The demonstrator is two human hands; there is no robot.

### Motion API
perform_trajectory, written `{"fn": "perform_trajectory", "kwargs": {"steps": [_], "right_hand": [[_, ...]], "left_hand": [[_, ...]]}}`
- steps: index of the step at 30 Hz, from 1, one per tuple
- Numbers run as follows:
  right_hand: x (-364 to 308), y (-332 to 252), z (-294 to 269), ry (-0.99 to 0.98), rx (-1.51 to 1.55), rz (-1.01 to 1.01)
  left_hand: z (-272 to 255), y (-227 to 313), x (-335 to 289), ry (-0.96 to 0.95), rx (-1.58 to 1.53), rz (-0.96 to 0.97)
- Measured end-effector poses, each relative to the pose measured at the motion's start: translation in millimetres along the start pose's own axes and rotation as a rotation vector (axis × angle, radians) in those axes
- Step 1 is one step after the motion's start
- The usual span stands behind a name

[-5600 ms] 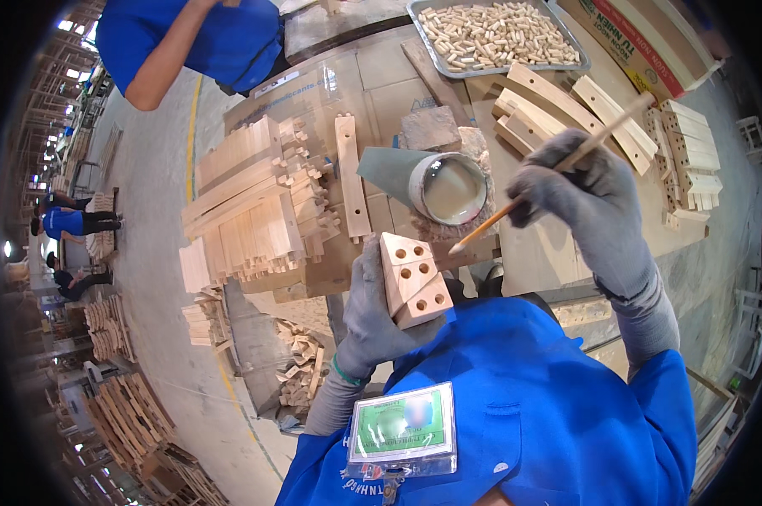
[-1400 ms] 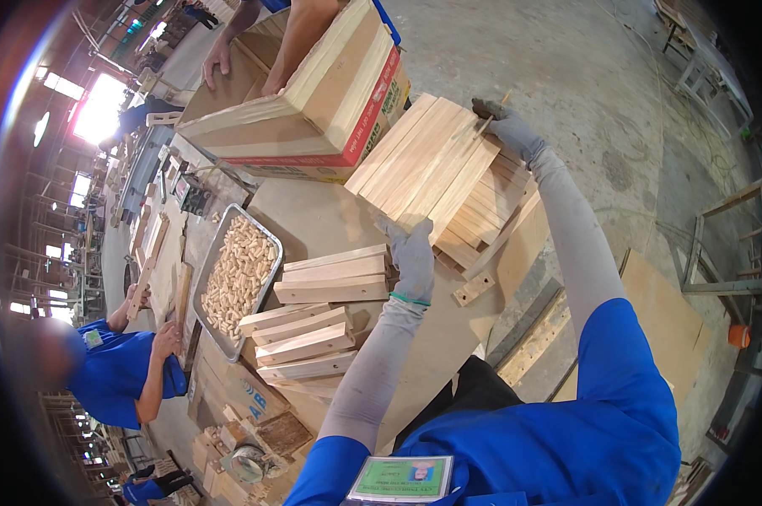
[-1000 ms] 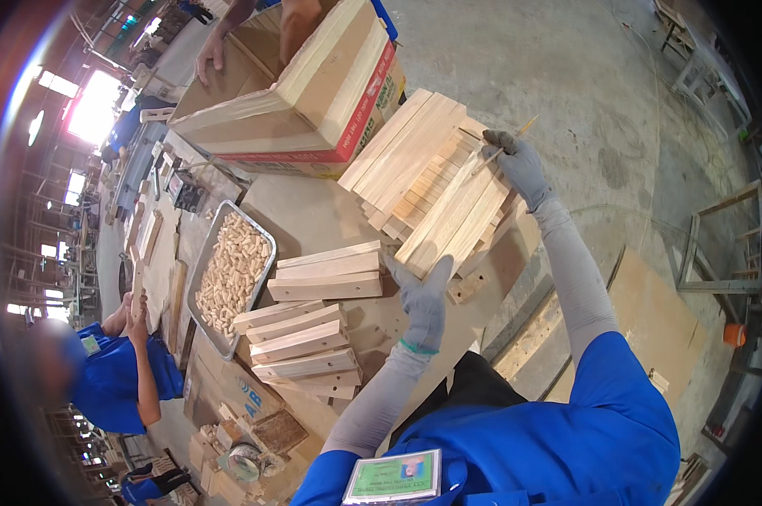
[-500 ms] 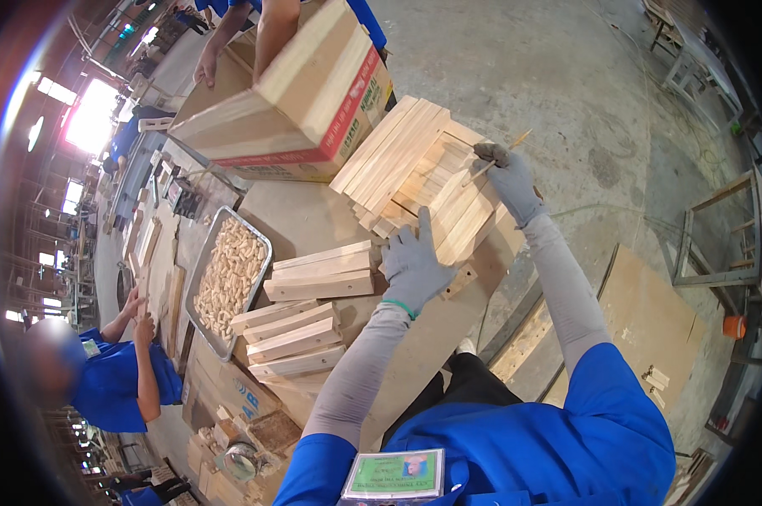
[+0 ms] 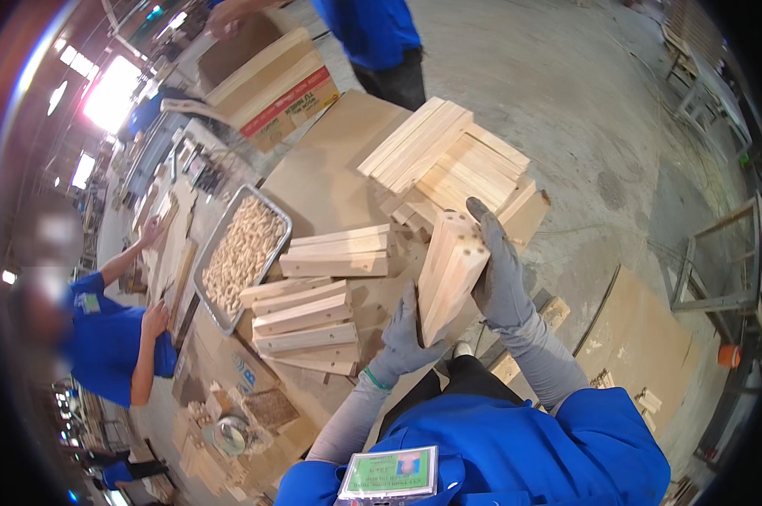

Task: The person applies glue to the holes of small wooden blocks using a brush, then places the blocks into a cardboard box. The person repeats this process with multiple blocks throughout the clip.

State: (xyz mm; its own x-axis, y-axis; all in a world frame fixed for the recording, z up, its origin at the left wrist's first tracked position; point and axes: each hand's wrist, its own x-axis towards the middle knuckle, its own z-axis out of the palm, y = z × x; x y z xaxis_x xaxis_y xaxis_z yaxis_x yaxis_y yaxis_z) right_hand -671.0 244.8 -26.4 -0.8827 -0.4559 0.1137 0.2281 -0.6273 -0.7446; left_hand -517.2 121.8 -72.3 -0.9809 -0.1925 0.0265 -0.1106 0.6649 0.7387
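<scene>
And here's the left hand (image 5: pixel 400 347), grey-gloved, a green band at its wrist, curled around the lower left side of a bundle of wood blocks (image 5: pixel 448 274). Over on the other side, the right hand (image 5: pixel 499 287), gloved in grey too, clasps it with fingers stretched up along the edge to the top. Between those two palms the bundle stands tilted, dark round holes showing in its upper end, held above the near edge of the table (image 5: pixel 339 152).

Just beyond it, a big stack of wood strips (image 5: pixel 448 160) sits on the table's right side. Left of the hands, two groups: short bars (image 5: pixel 337 255) and, nearer the person, more bars with holes (image 5: pixel 305 325). Next to them, a metal tray (image 5: pixel 289 228) full of small wooden pegs (image 5: pixel 244 249). Nearer, a round tub (image 5: pixel 231 434) among wood scraps. At the far end, a cardboard box (image 5: pixel 271 97), with a co-worker in blue (image 5: pixel 372 34) beside it. Out left, another person in blue (image 5: pixel 115 341) has both hands at the wood there.
</scene>
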Motion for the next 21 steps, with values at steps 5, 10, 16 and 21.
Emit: {"fn": "perform_trajectory", "kwargs": {"steps": [5,10,16,21], "right_hand": [[-31.4,-15.6,43.8,-0.238,-0.490,-0.134],[-55.1,-4.1,59.1,-0.193,-0.280,0.246],[-87.1,-3.4,84.1,-0.293,-0.269,0.237],[-109.1,2.3,113.8,-0.347,-0.186,0.185]], "left_hand": [[3.8,-25.9,-25.0,0.175,0.143,0.070],[3.9,-2.4,-23.6,0.310,-0.005,0.150],[-21.5,24.4,-56.6,0.429,0.132,0.443],[-33.6,41.2,-117.5,0.770,-0.147,0.173]]}}
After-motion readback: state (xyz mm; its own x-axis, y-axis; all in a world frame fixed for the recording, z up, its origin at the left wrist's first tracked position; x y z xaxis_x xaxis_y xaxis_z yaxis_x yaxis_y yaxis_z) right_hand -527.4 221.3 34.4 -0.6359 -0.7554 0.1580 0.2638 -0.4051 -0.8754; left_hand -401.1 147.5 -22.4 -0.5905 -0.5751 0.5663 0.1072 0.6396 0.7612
